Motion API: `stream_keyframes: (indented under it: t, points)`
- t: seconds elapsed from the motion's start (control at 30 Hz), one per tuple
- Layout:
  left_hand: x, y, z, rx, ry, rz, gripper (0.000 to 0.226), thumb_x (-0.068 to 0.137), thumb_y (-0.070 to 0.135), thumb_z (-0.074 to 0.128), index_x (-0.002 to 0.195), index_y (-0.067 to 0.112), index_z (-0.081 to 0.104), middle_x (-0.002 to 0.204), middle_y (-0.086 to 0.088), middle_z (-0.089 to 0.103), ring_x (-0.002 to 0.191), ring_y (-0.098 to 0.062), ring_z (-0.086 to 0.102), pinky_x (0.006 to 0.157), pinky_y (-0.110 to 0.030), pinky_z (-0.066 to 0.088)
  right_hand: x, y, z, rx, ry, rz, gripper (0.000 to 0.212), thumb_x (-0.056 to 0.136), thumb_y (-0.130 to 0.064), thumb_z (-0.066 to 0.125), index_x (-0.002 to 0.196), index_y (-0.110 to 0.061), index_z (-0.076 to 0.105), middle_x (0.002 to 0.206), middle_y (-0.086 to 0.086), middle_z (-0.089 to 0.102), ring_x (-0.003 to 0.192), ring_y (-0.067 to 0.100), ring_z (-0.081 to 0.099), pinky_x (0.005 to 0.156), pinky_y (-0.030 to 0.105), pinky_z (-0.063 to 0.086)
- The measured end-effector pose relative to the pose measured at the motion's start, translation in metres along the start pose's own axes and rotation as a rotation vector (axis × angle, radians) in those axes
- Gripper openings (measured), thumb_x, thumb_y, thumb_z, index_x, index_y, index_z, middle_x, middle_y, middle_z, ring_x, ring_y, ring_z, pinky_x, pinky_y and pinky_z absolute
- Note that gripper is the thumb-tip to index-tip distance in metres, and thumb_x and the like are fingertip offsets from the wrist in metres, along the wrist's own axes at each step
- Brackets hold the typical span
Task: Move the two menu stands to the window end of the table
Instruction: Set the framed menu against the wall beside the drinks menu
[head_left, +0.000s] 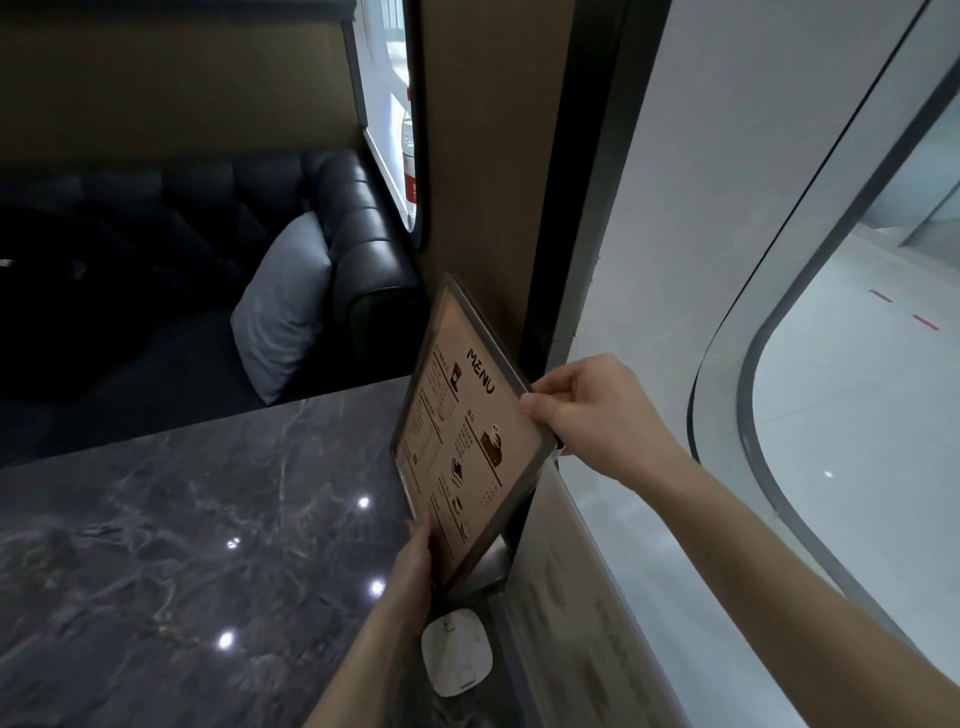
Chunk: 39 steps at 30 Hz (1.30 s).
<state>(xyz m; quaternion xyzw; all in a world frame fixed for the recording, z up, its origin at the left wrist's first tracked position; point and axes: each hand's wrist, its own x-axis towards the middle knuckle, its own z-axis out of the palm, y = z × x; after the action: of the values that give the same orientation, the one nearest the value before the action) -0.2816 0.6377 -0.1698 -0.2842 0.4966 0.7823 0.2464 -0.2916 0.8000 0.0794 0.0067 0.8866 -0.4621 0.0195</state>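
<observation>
Both the left hand (415, 558) and right hand (592, 415) grip the tilted menu stand (457, 426) beside the window (857, 415)

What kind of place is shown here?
Probably a café or restaurant booth: a brown framed menu stand printed "MENU", a dark marble-patterned table, and a black padded leather bench seat beside a rounded window.
</observation>
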Motion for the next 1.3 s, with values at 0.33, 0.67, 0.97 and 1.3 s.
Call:
stream_keyframes:
  t: [0.33,0.67,0.97,1.3]
  points:
    - [-0.008,0.007,0.009,-0.009,-0.074,-0.002,0.064,0.094,0.049,0.037,0.148,0.022,0.013,0.14,-0.016,0.045,0.127,-0.036,0.044,0.108,-0.056,0.033,0.0,-0.001,-0.004,0.018,0.004,0.024,0.014,0.088,-0.018,0.056,0.076,-0.013,0.062,0.093,0.011,0.071,0.071,0.013,0.062,0.04,0.005,0.045]
    - [-0.01,0.009,0.015,0.002,-0.061,-0.01,0.064,0.095,0.043,0.038,0.148,0.017,0.013,0.138,-0.015,0.047,0.12,-0.033,0.051,0.103,-0.053,0.041,0.002,0.002,-0.009,0.009,0.018,0.036,0.014,0.087,-0.02,0.056,0.078,-0.012,0.063,0.095,0.011,0.072,0.074,0.014,0.062,0.039,0.007,0.045]
    - [-0.013,0.012,0.018,-0.022,-0.081,-0.087,0.051,0.094,0.044,0.04,0.138,0.02,0.033,0.126,-0.019,0.054,0.114,-0.039,0.055,0.1,-0.06,0.041,0.004,0.005,-0.015,0.031,0.014,0.043,0.02,0.085,-0.019,0.06,0.065,-0.022,0.062,0.075,0.001,0.067,0.062,0.007,0.062,0.04,0.012,0.048]
    - [-0.023,0.023,0.021,0.199,-0.038,-0.072,0.048,0.096,0.043,0.035,0.135,0.017,0.037,0.123,-0.015,0.053,0.106,-0.03,0.056,0.079,-0.044,0.051,0.004,0.008,-0.013,0.012,0.005,0.045,0.015,0.085,-0.024,0.058,0.071,-0.022,0.061,0.07,-0.006,0.066,0.063,0.006,0.063,0.039,0.01,0.045]
